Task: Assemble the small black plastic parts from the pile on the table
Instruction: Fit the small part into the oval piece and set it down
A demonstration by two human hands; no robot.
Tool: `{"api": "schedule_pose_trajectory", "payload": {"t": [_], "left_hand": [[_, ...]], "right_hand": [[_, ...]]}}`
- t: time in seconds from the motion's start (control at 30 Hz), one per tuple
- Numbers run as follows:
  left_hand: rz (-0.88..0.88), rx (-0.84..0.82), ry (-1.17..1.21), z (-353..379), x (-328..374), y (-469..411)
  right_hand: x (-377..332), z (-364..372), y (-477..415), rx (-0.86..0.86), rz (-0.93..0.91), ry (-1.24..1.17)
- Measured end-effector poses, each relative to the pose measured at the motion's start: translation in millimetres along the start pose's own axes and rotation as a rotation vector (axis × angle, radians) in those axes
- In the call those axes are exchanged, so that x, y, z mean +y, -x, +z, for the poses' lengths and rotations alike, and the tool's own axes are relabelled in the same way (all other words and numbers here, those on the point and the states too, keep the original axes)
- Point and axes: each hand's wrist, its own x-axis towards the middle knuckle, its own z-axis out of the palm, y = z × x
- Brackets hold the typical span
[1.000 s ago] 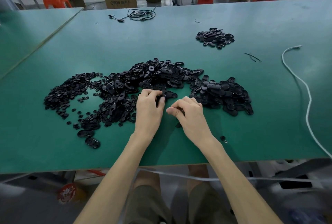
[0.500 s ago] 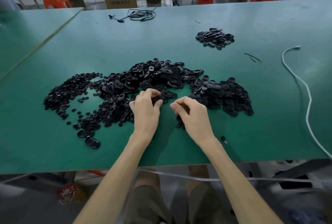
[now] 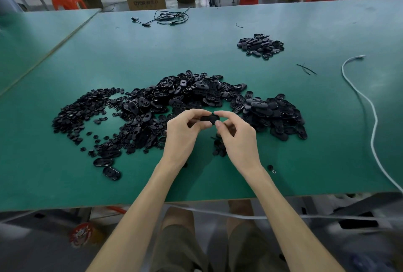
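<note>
Both hands lifted (since earlier), left hand (image 3: 182, 132), right hand (image 3: 237, 138) pinching black part (image 3: 208, 118)

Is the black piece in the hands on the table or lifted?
Lifted: left hand and right hand pinch the black piece above the table.

two hands (image 3: 182, 134) (image 3: 238, 138), two piles of parts (image 3: 196, 97) (image 3: 260, 46), one white cord (image 3: 375, 119)

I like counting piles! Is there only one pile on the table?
No, a small pile lies apart, beyond the big pile.
</note>
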Motion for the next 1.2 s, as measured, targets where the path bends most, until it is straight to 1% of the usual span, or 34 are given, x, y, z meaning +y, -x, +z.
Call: {"api": "schedule_pose_trajectory", "payload": {"t": [0.23,0.43,0.57,0.7,0.83,0.93,1.03,1.2], "left_hand": [[-0.029,-0.016,0.055,-2.6,-0.5,-2.8],[-0.024,-0.029,0.056,-2.6,-1.4,-3.7],[-0.028,-0.039,0.068,-3.7,-2.0,-3.9],[-0.025,-0.059,0.097,-3.7,-2.7,-4.2],[-0.015,-0.068,0.078,-2.8,-2.6,-4.2],[-0.020,-0.073,0.111,-3.9,-3.4,-3.3],[0.010,-0.076,0.106,-3.3,-4.5,-2.4],[0.009,0.037,0.136,-2.6,-7.3,-4.8]], "right_hand": [[0.9,-0.1,0.3,-0.020,0.034,-0.053],[-3.7,0.1,1.7,-0.077,-0.030,-0.073],[-4.5,-0.2,1.3,-0.031,0.011,-0.072],[-7.5,0.3,3.4,-0.031,-0.062,-0.039],[-6.7,-0.6,1.9,-0.042,0.003,-0.100],[-7.1,-0.2,1.8,-0.050,0.032,-0.099],[-7.1,-0.6,1.8,-0.023,0.042,-0.123],[-4.2,-3.6,-0.4,0.070,0.053,-0.142]]}}
